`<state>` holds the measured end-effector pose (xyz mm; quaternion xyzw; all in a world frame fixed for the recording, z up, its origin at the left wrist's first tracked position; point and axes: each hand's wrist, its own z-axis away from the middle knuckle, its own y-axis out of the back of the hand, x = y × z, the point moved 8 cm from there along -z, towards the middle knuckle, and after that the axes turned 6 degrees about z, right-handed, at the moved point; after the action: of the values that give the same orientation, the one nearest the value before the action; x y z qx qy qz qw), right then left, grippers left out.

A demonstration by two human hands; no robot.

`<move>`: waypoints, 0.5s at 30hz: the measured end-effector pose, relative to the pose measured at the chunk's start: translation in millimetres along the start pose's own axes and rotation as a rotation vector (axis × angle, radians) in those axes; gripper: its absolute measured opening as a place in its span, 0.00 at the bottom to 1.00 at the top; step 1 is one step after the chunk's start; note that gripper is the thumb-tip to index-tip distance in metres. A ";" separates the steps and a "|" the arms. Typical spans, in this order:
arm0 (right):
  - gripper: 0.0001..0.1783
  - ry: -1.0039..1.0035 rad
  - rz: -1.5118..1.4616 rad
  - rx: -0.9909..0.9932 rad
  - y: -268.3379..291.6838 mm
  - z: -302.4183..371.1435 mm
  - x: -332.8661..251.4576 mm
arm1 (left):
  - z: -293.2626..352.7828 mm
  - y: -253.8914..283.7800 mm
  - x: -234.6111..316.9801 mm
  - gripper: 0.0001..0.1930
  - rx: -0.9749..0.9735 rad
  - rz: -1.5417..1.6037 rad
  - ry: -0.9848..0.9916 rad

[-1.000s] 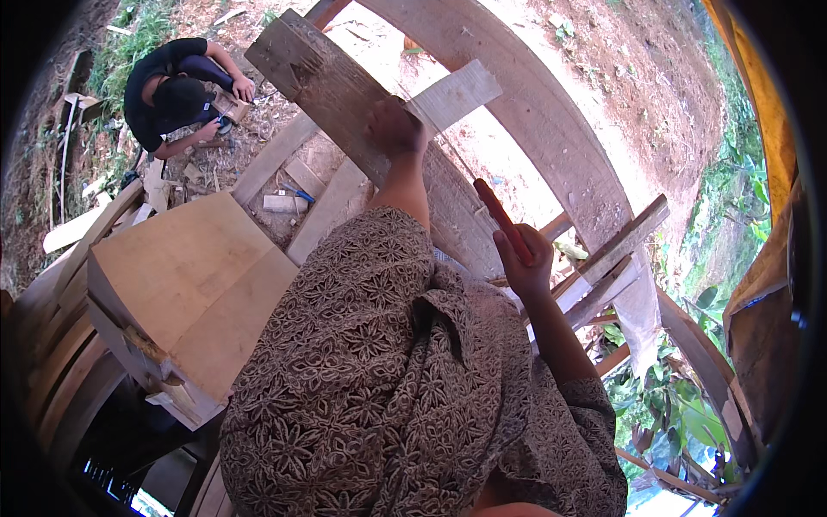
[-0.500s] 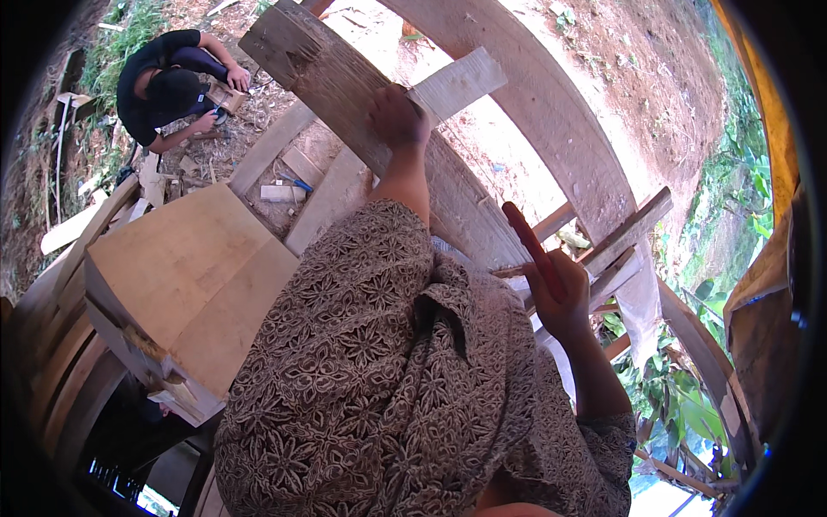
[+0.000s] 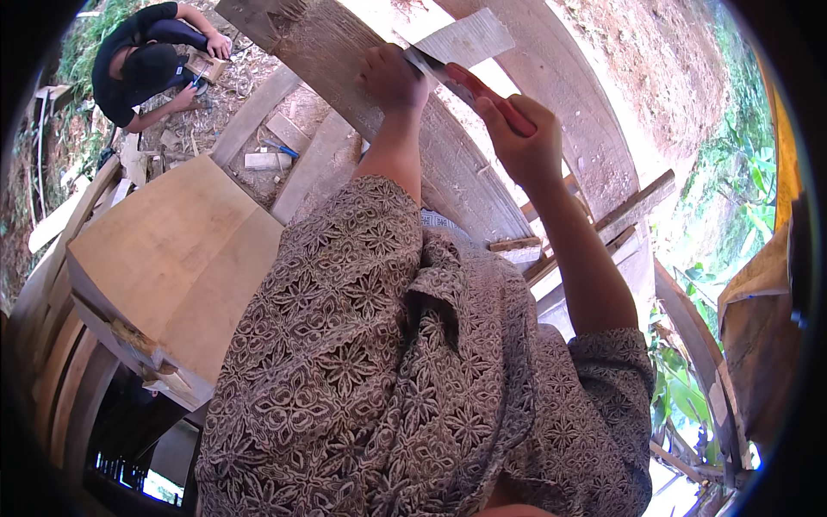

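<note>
While a person in dark clothes [image 3: 121,86] crouches on the ground far to the left, with something too small to make out, a big wooden block [image 3: 194,246] with a pale top sits nearer. Next comes a long plank [image 3: 314,53]; its top end is cut off. The left grip [image 3: 392,82] is curled up on this plank, by the left end of a short pale board [image 3: 472,36] that sticks out to the right. Its fingertips are tucked away, so I can't tell what they hold. Just beside it is a tool with a red handle [image 3: 469,83], maybe a saw. Its blade points at the pale board, but glare hides if they touch. The right grip [image 3: 527,142] is wrapped around the handle. Cutting the board seems to be the step. I think the next move needs a still board and left fingers clear of the blade.
</note>
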<state>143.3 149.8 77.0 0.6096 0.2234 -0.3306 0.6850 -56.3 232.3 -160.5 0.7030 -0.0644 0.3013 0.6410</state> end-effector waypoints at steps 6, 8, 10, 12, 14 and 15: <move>0.20 0.076 -0.078 -0.036 -10.6 26.8 19.5 | -1.6 9.0 4.1 0.21 -0.179 -0.132 0.052; 0.19 0.133 -0.111 0.001 -34.2 60.6 41.7 | -1.2 15.3 8.9 0.21 -0.132 -0.120 0.040; 0.17 0.111 -0.113 -0.033 -65.4 89.3 80.3 | -0.6 17.6 9.3 0.21 -0.105 -0.110 0.020; 0.17 0.085 -0.158 -0.023 -72.7 97.3 89.4 | -4.1 16.3 6.3 0.21 -0.086 -0.104 0.000; 0.17 0.078 -0.141 0.001 -72.0 99.7 98.2 | 6.9 32.6 28.5 0.20 0.019 -0.102 -0.045; 0.17 0.105 -0.098 0.034 -71.0 100.9 101.8 | 14.6 42.9 32.6 0.19 0.071 -0.106 -0.061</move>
<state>151.4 29.4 -28.1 0.6259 0.2831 -0.3350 0.6449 -45.3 221.0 -106.9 0.7366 -0.0358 0.2472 0.6285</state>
